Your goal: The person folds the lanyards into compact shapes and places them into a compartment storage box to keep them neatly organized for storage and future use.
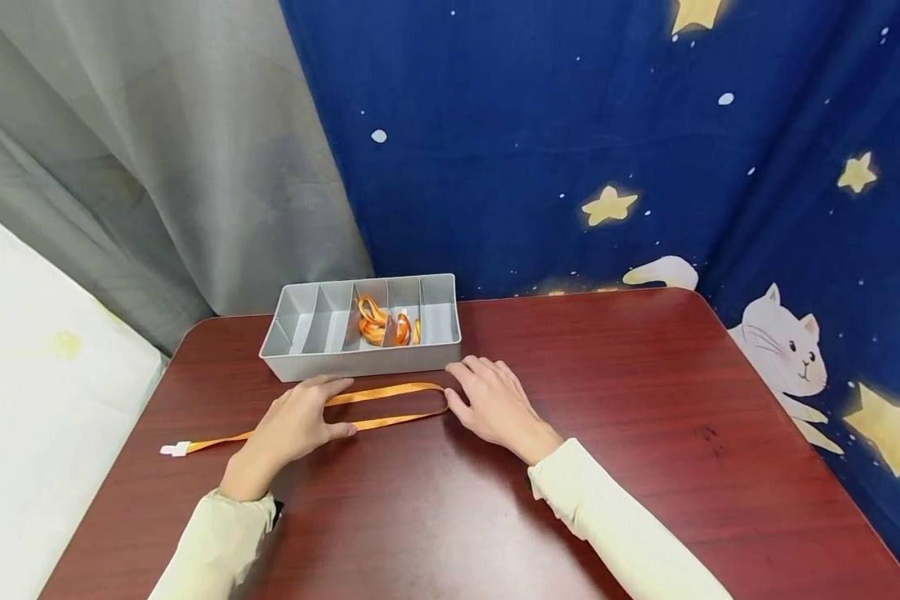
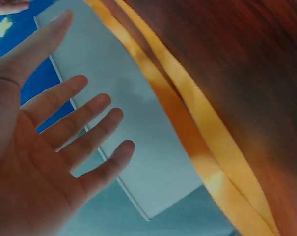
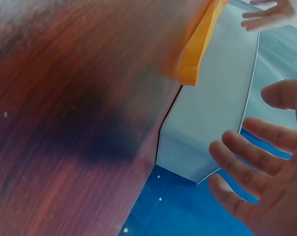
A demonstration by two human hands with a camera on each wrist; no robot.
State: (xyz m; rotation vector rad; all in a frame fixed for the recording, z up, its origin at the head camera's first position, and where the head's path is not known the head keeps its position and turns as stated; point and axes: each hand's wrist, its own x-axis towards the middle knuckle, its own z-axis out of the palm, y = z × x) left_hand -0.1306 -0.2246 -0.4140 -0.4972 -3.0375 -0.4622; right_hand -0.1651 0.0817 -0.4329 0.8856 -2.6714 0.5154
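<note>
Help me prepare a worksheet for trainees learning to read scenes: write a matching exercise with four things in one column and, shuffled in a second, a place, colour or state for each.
Things
1. Long strap
2. White end piece
3. Divided tray
4. Right hand

Descriptions
A. Grey, beyond the strap
B. Beside the loop's rounded end
C. Orange, drawn out into a long loop
D. At the strap's left end in the head view

Right pairs: 1-C, 2-D, 3-A, 4-B
</note>
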